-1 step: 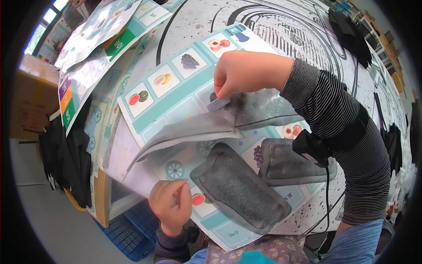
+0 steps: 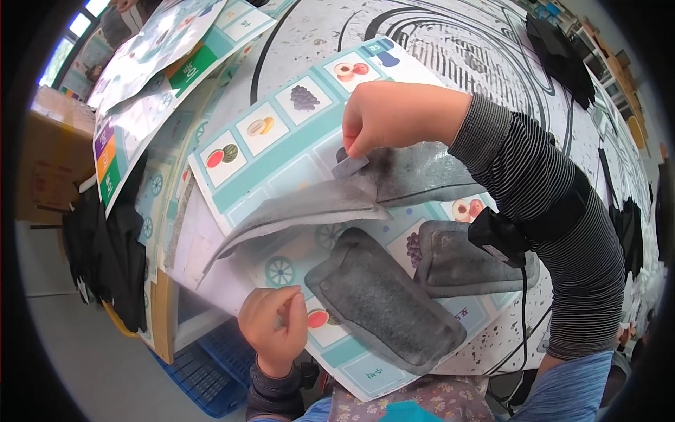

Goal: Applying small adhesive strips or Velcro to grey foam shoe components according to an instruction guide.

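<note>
**A:** What lies at the far left?

**B:** One cardboard box (image 2: 60, 158); right of it, one bundle of black cloth (image 2: 112, 257); then blue plastic crateware (image 2: 211, 373), low down, the count unclear.

**A:** And the nearer middle?

**B:** One fruit-picture sheet (image 2: 285, 142), its upper row showing four pictures, namely watermelon, melon, grapes and peaches; one left hand (image 2: 273, 327) near its lower left edge, fingers curled inward and the gap narrow; whether it holds anything cannot be told.

**A:** How many grey padded pieces?

**B:** Two lie flat on the sheet: a central pad (image 2: 387, 302), set aslant, and a right-hand pad (image 2: 457, 264), just beside it; above them, raised grey material (image 2: 302, 204) spreads to both sides of the right hand (image 2: 351, 153), as one piece or two, which cannot be told.

**A:** The right hand's state?

**B:** Thumb and fingers pinched narrow on one small grey tab (image 2: 350, 167), over the raised material; farther right, one black box-shaped device (image 2: 498, 235) sits against the striped sleeve (image 2: 555, 190).
</note>
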{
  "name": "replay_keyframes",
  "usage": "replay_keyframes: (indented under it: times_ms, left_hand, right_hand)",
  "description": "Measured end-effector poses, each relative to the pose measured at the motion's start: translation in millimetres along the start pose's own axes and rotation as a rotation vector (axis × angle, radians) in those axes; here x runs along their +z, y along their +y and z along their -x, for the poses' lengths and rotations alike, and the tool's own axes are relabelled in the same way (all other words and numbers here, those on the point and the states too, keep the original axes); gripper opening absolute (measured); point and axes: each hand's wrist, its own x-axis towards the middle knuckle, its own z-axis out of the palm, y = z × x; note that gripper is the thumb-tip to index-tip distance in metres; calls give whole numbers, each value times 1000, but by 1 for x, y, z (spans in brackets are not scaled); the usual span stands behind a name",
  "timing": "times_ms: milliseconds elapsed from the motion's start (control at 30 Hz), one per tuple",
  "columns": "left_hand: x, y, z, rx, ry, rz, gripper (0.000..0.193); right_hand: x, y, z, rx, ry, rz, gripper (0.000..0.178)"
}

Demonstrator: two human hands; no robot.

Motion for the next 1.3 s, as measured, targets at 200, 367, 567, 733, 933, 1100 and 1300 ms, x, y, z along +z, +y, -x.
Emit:
replay_keyframes:
  times_ms: [200,367,567,733,933,1100,1300]
  left_hand:
    - [0,0,-1,-12,19,-26,11]
    - [0,0,0,-7,25,-24,10]
    - [0,-1,0,-6,25,-20,10]
    - [0,-1,0,-3,28,-21,10]
    - [0,-1,0,-6,25,-22,11]
    - [0,0,-1,7,10,-2,9]
    - [0,-1,0,9,19,0,10]
  right_hand:
    - [2,-3,0,45,-13,21,19]
    - [4,-7,1,67,-20,57,18]
    - [4,-8,3,44,-20,62,16]
    - [8,-6,2,20,-5,52,15]
    - [11,-6,1,17,-8,76,15]
    - [15,-6,0,26,11,104,12]
    - [25,-2,2,-73,191,191,23]
